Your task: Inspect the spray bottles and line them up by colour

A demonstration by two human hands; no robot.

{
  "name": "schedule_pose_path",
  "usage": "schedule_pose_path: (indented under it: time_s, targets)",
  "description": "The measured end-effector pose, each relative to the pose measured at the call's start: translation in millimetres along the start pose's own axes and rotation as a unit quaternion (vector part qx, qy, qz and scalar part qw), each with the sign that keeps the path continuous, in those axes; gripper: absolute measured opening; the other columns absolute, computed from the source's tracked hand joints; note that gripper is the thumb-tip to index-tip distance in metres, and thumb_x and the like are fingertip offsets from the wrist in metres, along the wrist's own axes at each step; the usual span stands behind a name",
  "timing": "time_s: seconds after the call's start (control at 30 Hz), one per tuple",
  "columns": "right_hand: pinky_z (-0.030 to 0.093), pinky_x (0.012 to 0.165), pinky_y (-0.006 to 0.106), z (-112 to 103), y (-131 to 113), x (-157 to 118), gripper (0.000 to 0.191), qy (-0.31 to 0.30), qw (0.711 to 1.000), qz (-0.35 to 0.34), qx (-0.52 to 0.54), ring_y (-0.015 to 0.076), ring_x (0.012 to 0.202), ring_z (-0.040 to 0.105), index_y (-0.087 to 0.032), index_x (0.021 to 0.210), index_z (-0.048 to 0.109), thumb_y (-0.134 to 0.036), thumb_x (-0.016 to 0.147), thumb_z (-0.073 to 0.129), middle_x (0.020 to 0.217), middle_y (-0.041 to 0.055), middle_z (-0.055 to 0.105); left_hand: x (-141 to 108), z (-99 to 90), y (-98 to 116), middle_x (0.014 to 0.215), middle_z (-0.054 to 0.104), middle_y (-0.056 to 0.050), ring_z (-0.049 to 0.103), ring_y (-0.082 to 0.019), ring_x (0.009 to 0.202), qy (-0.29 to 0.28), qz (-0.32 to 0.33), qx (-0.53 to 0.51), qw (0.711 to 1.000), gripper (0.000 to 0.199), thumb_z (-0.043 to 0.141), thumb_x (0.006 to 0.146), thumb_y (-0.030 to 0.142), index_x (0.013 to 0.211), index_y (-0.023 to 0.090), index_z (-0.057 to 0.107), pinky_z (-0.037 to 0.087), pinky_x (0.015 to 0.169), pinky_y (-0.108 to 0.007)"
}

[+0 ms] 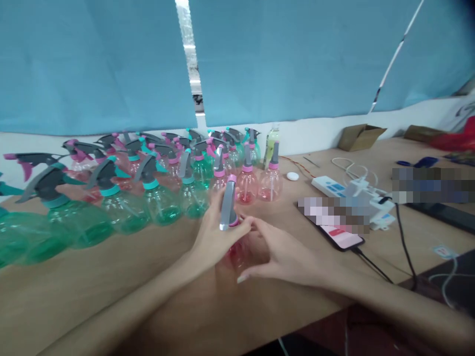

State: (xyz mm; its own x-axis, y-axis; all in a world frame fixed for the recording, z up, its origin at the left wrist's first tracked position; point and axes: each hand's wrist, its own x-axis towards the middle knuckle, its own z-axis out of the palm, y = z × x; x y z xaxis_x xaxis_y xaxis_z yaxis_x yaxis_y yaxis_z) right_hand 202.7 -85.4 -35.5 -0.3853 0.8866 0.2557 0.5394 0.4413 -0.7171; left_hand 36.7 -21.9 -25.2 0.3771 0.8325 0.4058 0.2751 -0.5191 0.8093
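1. Transparent pink plastic spray bottle (228, 205), with a long grey head, sits between the left hand (211, 235) and the right hand (287, 254), over the near part of the brown desk (293, 210). Its base is blurred, so whether it touches the surface cannot be told.
2. With the clock centred on that bottle and 12 straight ahead of the person, the left hand lies at 8 to 9 and the right at 3 to 4. The bottle's long axis looks roughly upright; the pink nozzle tip points to 12, the grey tail to 6.
3. The left hand looks the nearer, its thumb crossing below the head; the right fingers form an open-sided curve about the body. Some fingertips are hidden, so whether either hand grips firmly cannot be told.
4. Toward 12 and 1, three pink-collared spray bottles (247, 183) stand close beyond, limiting room on the far side.
5. From 9 to 11, a row of round green plastic spray bottles (161, 202) flanks the left forearm; the closest is near the left fingers.
6. Around 2 lie a black-edged smartphone (345, 237) and, farther out, a long white power strip (327, 187). Both are apart from the bottle, beyond the right hand.
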Motion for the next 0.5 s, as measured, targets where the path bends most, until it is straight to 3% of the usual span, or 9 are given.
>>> schedule_pose_path:
  time_s: [0.13,0.27,0.37,0.5]
  targets:
    - [0.048,0.09,0.045,0.1,11.5,-7.9,0.077,0.083,0.996,0.014,-0.027,0.0296,0.112,0.055,-0.02,0.127,0.042,-0.054,0.066,0.074,0.124,0.0122,0.057,14.9,32.7,13.7,0.109,0.062,-0.007,0.061,-0.025,0.099,-0.015,-0.019,-0.011,1.0,0.054,0.064,0.078,0.033,0.126,0.021,0.043,0.049,0.09,-0.043]
    - [0.05,0.085,0.047,-6.9,31.0,-12.3,0.056,0.142,0.986,0.049,-0.074,0.0298,0.101,0.059,-0.02,0.114,0.051,-0.049,0.07,0.071,0.108,0.012,0.061,31.6,58.3,30.5,0.125,0.057,-0.009,0.056,-0.028,0.114,-0.081,-0.019,-0.047,0.995,0.059,0.066,0.076,0.035,0.128,0.021,0.042,0.045,0.098,-0.045]
    - [0.05,0.084,0.043,-30.6,48.0,-15.1,0.051,0.154,0.986,0.03,-0.058,0.0275,0.099,0.061,-0.023,0.116,0.05,-0.04,0.073,0.07,0.111,0.0096,0.061,41.4,68.0,36.6,0.137,0.049,-0.012,0.05,-0.032,0.122,-0.118,-0.01,-0.041,0.992,0.081,0.073,0.07,0.038,0.139,0.025,0.032,0.04,0.102,-0.051]
    - [0.05,0.081,0.042,-83.7,82.1,-17.8,0.059,0.198,0.977,0.047,-0.066,0.0274,0.094,0.062,-0.021,0.121,0.046,-0.042,0.072,0.071,0.111,0.0109,0.062,41.6,68.3,27.7,0.151,0.028,-0.012,0.031,-0.032,0.137,-0.141,-0.01,-0.018,0.99,0.098,0.074,0.069,0.042,0.147,0.028,0.015,0.03,0.11,-0.052]
